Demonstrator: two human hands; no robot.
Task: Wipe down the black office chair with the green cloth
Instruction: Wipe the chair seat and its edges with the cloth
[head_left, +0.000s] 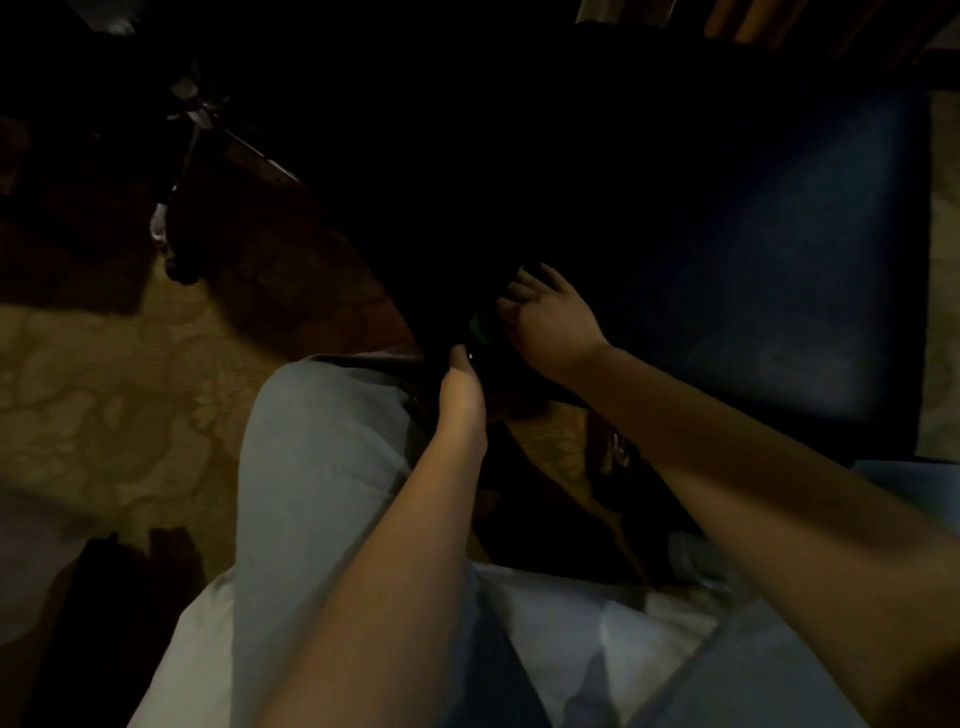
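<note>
Green cloth (476, 328) barely shows against black chair (727, 249).

chair (753, 234): no readable text or brand
cloth (475, 327): no readable label
floor (104, 389): pattern only, no words or numbers

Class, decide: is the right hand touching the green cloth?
Cannot tell. The head view shows a green cloth sliver beside the right hand, but darkness hides any contact.

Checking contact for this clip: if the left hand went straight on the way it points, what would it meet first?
The left hand would probably meet the black office chair directly ahead; the green cloth lies slightly right. Depth is unclear.
</note>
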